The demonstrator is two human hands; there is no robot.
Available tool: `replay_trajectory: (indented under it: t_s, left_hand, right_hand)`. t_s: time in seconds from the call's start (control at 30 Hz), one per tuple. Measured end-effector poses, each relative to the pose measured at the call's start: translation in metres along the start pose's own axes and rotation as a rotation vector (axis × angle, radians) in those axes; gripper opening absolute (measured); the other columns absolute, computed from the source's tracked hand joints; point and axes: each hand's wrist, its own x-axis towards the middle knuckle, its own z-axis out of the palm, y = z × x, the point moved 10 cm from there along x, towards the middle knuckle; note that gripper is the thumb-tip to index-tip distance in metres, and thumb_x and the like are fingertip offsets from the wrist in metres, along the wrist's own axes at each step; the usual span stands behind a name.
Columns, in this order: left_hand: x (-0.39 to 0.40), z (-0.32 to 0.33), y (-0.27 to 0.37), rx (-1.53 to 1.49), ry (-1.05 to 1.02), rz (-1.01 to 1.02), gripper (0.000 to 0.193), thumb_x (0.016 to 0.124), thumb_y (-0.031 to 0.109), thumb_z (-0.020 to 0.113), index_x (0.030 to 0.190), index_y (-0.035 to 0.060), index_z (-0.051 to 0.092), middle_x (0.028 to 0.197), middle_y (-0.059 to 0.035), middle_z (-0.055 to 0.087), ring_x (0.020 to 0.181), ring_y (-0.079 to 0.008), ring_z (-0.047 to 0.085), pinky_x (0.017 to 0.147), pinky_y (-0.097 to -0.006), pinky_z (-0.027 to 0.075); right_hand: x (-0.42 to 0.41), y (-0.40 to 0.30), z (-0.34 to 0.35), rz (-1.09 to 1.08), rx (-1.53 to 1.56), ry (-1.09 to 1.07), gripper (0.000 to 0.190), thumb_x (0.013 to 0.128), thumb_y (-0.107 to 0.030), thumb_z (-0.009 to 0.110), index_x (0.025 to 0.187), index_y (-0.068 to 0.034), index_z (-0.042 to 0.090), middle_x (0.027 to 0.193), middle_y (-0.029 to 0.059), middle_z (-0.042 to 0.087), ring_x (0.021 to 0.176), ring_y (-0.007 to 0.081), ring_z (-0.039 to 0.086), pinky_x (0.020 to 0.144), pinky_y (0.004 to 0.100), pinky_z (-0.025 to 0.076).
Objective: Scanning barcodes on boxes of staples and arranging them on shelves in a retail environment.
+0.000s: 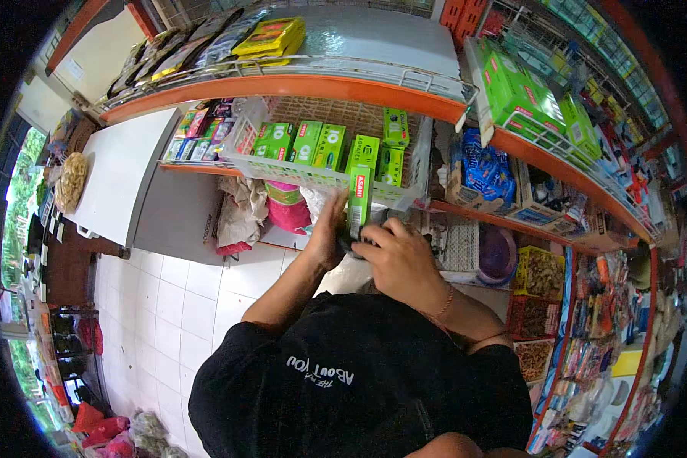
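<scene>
Just in front of my chest, my left hand (327, 232) is at the left side of a dark object whose shape is mostly hidden between my hands. My right hand (398, 252) has its fingers bent over that object from the right. A narrow green ASAHI box (359, 197) stands out upright above my fingers; whether my hands hold it or it rests against the basket is hard to tell. Behind it, a white plastic basket (320, 174) on the shelf holds several green staple boxes (329, 146), some upright and some stacked.
An orange-edged upper shelf (286, 86) with a wire rail runs above the basket. Green boxes (521, 97) sit on the upper right shelf. Blue packets (486, 172) fill a carton at right. A white cabinet (126, 166) stands left, and sacks (243, 212) lie below the shelf.
</scene>
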Motion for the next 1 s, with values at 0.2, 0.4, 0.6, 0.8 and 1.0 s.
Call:
replay_trajectory:
  t_s: [0.2,0.4,0.6,0.8,1.0]
  left_hand:
    - [-0.010,-0.047,0.024,0.319,0.160,0.114,0.047,0.098,0.039,0.044,0.135,0.0102,0.041,0.111,-0.0077,0.058,0.095,-0.0186,0.060,0.072,-0.0329,0.051]
    - [-0.024,-0.064,0.055,0.540,0.245,0.219,0.045,0.097,0.038,0.047,0.127,0.0053,0.045,0.089,-0.0063,0.060,0.069,-0.0153,0.061,0.047,-0.0288,0.048]
    - [-0.028,-0.039,0.057,0.499,0.069,0.130,0.043,0.095,0.029,0.049,0.128,0.0032,0.042,0.095,-0.0119,0.062,0.074,-0.0223,0.066,0.044,-0.0304,0.051]
    - [-0.022,-0.039,0.052,0.483,-0.048,0.022,0.066,0.093,0.056,0.038,0.132,0.0018,0.042,0.106,-0.0189,0.064,0.079,-0.0284,0.069,0.045,-0.0308,0.053]
    - [-0.022,-0.002,0.031,0.339,-0.303,-0.224,0.084,0.090,0.070,0.024,0.129,-0.0015,0.046,0.105,-0.0224,0.065,0.076,-0.0342,0.069,0.042,-0.0301,0.052]
  right_hand:
    - [0.000,0.027,-0.003,-0.041,0.253,-0.174,0.035,0.066,-0.002,0.058,0.097,-0.010,0.072,0.104,0.0051,0.063,0.098,0.0270,0.056,0.085,0.0365,0.048]
    - [0.047,0.064,-0.045,0.167,-0.011,0.326,0.032,0.072,-0.003,0.061,0.102,-0.011,0.070,0.106,0.0076,0.062,0.100,0.0291,0.055,0.089,0.0391,0.046]
    - [0.085,0.086,-0.020,0.110,-0.140,0.425,0.034,0.075,-0.005,0.064,0.108,-0.012,0.068,0.121,0.0091,0.058,0.111,0.0306,0.052,0.098,0.0410,0.041]
    - [0.076,0.067,-0.017,0.058,0.364,0.350,0.049,0.074,-0.001,0.056,0.123,-0.006,0.058,0.136,0.0148,0.049,0.132,0.0318,0.040,0.111,0.0403,0.026]
    - [0.039,0.058,-0.014,-0.030,0.912,0.115,0.066,0.068,0.000,0.067,0.131,-0.003,0.049,0.133,0.0140,0.049,0.126,0.0265,0.045,0.108,0.0381,0.032]
